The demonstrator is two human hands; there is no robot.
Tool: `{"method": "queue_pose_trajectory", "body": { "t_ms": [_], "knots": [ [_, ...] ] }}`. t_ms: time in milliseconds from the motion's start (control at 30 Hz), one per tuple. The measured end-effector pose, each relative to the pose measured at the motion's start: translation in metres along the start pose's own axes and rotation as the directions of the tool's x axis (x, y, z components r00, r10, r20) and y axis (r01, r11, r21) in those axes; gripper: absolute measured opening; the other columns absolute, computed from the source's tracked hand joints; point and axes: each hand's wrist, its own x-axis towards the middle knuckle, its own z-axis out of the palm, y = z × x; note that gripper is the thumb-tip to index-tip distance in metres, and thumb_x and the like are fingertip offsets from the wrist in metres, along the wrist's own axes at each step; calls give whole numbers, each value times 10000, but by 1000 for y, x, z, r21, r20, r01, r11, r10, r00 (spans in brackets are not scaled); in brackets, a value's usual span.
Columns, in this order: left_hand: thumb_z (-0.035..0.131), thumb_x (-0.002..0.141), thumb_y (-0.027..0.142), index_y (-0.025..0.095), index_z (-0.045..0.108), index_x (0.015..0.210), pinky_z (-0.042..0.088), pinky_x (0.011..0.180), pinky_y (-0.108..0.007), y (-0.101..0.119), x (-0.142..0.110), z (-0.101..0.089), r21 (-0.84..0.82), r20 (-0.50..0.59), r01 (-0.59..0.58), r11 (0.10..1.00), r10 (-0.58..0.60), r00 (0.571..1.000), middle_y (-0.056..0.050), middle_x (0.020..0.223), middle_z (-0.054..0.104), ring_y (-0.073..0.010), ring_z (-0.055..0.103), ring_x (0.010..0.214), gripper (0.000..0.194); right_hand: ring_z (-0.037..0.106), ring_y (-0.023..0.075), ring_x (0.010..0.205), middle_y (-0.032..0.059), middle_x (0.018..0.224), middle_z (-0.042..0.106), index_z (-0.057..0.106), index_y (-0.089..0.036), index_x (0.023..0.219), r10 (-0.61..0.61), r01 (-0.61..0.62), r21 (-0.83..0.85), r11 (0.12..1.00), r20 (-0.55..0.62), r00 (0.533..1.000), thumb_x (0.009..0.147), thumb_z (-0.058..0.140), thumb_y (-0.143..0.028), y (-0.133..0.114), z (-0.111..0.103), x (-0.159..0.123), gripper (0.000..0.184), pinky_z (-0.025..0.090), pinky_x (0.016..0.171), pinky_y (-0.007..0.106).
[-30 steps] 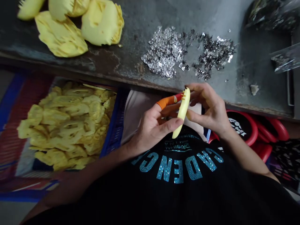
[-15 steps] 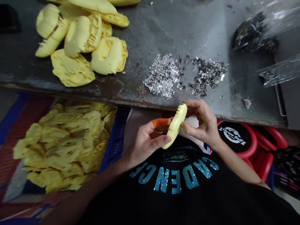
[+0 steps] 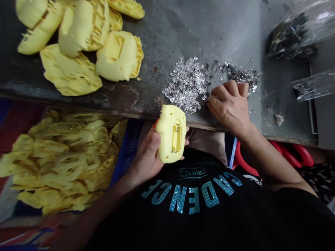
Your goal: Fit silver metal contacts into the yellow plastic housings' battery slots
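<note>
My left hand (image 3: 148, 155) grips a pale yellow plastic shell (image 3: 171, 134) by its left edge, flat side up, with a small rectangular recess showing. It is held just below the table's front edge. An orange finger cover peeks out behind the shell. My right hand (image 3: 230, 106) rests palm down on the grey table (image 3: 162, 42), fingers curled at the edge of a pile of small shiny metal pieces (image 3: 188, 82). What the fingertips pinch, if anything, is hidden.
Several yellow plastic shells (image 3: 78, 38) lie heaped at the table's back left. A blue crate (image 3: 123, 164) at the lower left holds many more yellow parts (image 3: 62, 157). Clear bags of dark metal bits (image 3: 293, 33) lie at the right. Red rings (image 3: 298, 153) sit under the table.
My right hand let go of the yellow shell and moved up onto the table to the metal pieces. My left hand turned the shell from edge-on to flat side up.
</note>
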Motion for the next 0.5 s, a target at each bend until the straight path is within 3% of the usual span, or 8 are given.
{"method": "queue_pose_trajectory", "body": {
  "t_ms": [133,200,300,367,500],
  "knots": [
    [766,1024,765,286,796,1497,670,614,-248,-1,-1,16,-44,-67,-8,999,5,998,-81,1429,863,-288,881,975,674,685,354,1176,93,1018,757,662,-238,888,-17,18,-16,1000,44,999,1179,618,-357,2,0,10,318,547,1102,679],
    [775,1026,748,248,784,1486,663,601,-242,0,-2,24,-58,-26,22,998,-23,999,-115,1396,870,-284,885,947,679,683,366,1161,109,1035,772,685,-235,901,-7,7,-4,1000,30,1000,1132,666,-320,-1,-8,11,248,549,1068,675],
    [799,1007,777,244,715,1528,697,600,-296,-2,-2,31,-87,113,109,990,-99,989,-171,1400,860,-324,899,971,750,701,346,1116,117,1088,798,734,-256,983,20,-17,226,974,-8,1000,1132,686,-383,-17,-26,2,202,573,1050,636],
    [831,992,763,268,660,1582,702,595,-317,-5,-3,35,-99,182,152,983,-132,974,-173,1398,859,-360,904,1017,789,722,317,1082,101,1079,799,733,-277,993,46,-44,453,890,8,999,1171,635,-478,-35,-38,-10,286,604,1042,596],
    [863,999,705,297,608,1682,752,785,-391,-11,-7,47,-90,166,157,984,-140,976,-123,1384,864,-365,888,1142,835,746,296,1059,67,1060,802,725,-287,964,59,-44,625,779,-4,998,1167,642,-525,-67,-50,-34,324,621,1038,570]
  ]
}}
